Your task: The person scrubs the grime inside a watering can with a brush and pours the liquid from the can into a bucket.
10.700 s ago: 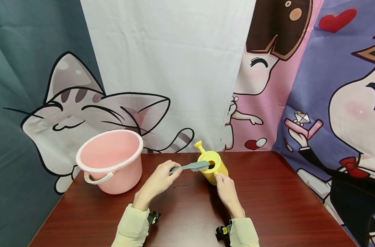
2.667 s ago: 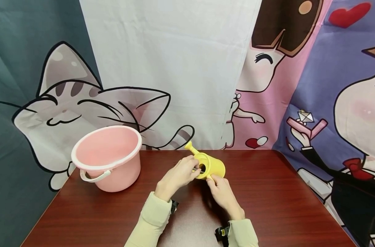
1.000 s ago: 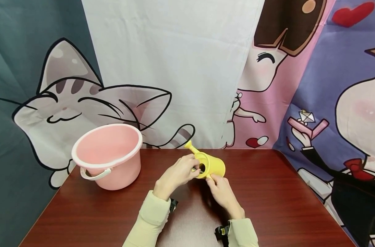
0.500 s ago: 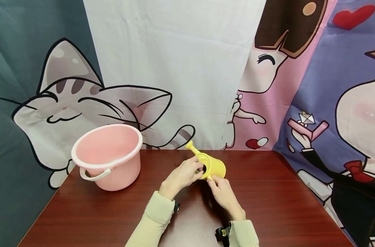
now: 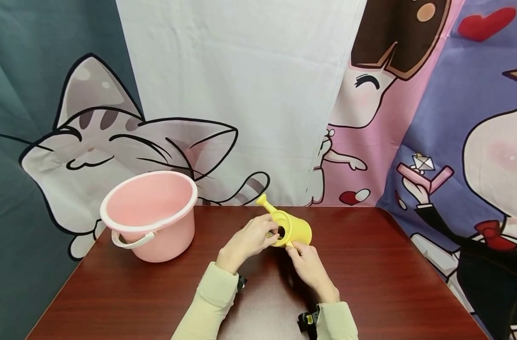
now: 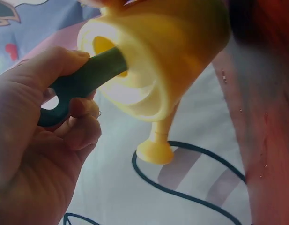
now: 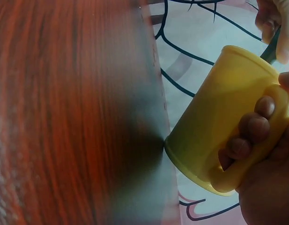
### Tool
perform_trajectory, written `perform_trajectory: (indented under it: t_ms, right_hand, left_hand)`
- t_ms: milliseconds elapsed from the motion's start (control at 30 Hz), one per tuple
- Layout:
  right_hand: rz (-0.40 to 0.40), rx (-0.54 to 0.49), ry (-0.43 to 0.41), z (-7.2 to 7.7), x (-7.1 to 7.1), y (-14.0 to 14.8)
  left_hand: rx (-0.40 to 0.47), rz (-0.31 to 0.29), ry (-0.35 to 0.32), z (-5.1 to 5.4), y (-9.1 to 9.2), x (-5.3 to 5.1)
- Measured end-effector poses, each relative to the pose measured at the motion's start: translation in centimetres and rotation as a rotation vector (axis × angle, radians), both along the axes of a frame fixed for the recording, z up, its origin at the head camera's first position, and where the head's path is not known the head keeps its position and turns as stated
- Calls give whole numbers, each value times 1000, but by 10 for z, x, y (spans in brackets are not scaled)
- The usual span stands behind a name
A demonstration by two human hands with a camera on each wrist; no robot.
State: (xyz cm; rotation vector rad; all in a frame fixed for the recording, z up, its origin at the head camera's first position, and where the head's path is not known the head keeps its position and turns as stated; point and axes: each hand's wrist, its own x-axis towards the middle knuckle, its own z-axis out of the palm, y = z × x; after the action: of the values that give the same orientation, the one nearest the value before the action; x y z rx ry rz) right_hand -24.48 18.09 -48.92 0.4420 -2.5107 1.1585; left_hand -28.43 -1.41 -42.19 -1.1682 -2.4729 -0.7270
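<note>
A yellow watering can (image 5: pixel 300 231) is held tilted above the table, its mouth turned toward the left hand and its spout pointing back left. My right hand (image 5: pixel 309 269) grips the can's handle (image 7: pixel 256 161), with fingers curled through the loop in the right wrist view. My left hand (image 5: pixel 247 241) pinches the dark green handle of a brush (image 6: pixel 83 79) between thumb and fingers. The brush enters the can through the hole in its top. Its bristle end is hidden inside the can.
On the left of the brown wooden table (image 5: pixel 135 302) stands a pink bucket (image 5: pixel 167 245) with its pale handle (image 5: pixel 133 242) hanging down in front. A cartoon-printed cloth (image 5: pixel 241 85) hangs behind the table. Small shiny specks dot the tabletop in the left wrist view.
Earliest, the brush was outside the can with its bristles showing; now it is inside. The can has tipped further left. In the last second the left hand shifted slightly in and back out.
</note>
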Motion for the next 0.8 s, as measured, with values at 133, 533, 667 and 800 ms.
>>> perform_trajectory:
  t_ms: [133,533,667,800]
  right_hand:
    - [7,0,-11,1,-1,0]
    - [8,4,-3,2,-1,0]
    - [6,3,-2,2,-1,0]
    - [2,5,0,3,0,0]
  left_hand:
    - [-9,6,-19,8,-4,2]
    - [14,-27,23,22,-10,10]
    - [1,-20,35,18,-8,8]
    - [-30,1,47,10,-3,5]
